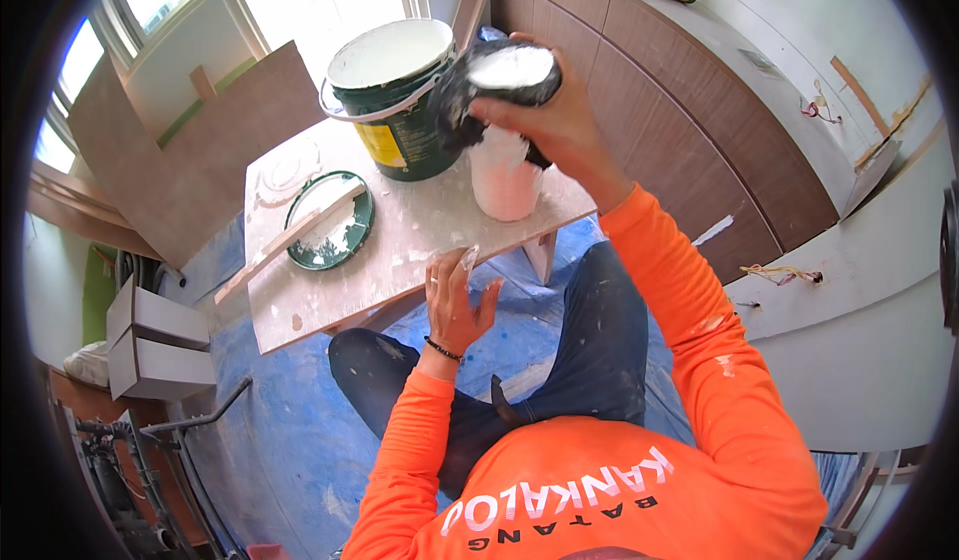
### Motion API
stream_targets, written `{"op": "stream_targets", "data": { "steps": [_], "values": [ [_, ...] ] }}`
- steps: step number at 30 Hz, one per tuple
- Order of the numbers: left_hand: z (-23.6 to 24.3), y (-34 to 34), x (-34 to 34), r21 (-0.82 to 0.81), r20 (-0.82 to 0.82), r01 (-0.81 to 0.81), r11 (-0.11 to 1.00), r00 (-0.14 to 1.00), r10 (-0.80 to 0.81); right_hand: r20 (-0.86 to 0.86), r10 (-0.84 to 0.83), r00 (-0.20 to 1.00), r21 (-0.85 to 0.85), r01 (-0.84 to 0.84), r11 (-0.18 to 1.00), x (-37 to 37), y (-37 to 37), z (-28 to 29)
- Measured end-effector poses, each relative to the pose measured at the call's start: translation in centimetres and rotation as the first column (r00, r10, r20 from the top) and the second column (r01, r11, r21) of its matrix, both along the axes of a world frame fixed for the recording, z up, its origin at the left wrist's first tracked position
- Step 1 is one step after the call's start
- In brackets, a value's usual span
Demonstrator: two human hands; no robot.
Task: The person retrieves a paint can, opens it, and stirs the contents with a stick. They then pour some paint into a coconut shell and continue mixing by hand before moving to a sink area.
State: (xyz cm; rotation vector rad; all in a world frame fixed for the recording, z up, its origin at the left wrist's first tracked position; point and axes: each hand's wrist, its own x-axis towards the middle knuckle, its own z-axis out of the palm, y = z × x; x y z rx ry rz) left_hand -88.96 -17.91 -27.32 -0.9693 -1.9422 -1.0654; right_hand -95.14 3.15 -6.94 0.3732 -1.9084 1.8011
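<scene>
Black pot (pixel 468 92) (best name I've got, can't quite tell what it is) is up over the table (pixel 385 260), just right of the green bucket (pixel 410 135) and right above a pink cup (pixel 506 192). Can't tell if it's touching that cup.

Right hand (pixel 564 110) has it gripped from the right side, thumb across the near side and fingers round the far side. That arm reaches well forward, orange sleeve (pixel 689 300) angling up and in from the lower right.

Left hand (pixel 457 305) isn't gripping anything: it's open and loose at the near edge of the table, fingers pointing forward, thumb out to the right, some white on the fingertips. Can't tell if they're actually on the wood.

As for looks, the pot shows a smooth white oval on top with a dark rim round it, and the black part on the left is lumpy, smeared with white and a bit blurry. The cup's white up top, pink lower down.
</scene>
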Motion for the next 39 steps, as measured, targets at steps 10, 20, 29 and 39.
{"op": "stream_targets", "data": {
  "steps": [10, 20, 29, 39],
  "values": [
    [0.9, -0.8, 1.3, 0.020, 0.016, 0.014, 1.000, 1.000, -0.015, -0.074, -0.027, 0.997, 0.061, 0.032, 0.998, -1.2, 0.6, -1.7],
    [2.8, -1.7, 2.4, 0.077, 0.023, -0.007, 0.997, 1.000, 0.005, 0.091, -0.020, 0.996, 0.044, 0.016, 0.999, 1.3, -1.5, 0.6],
    [3.8, -1.8, 3.4, 0.130, 0.026, -0.021, 0.991, 0.999, 0.018, 0.137, 0.179, 0.974, -0.123, -0.163, 0.979, -2.6, 0.4, -0.8],
    [3.2, -2.4, 3.8, 0.218, 0.056, -0.087, 0.972, 0.996, 0.076, 0.213, 0.055, 0.975, -0.090, -0.036, 0.995, -4.8, 3.2, -1.1]
  ]
}}
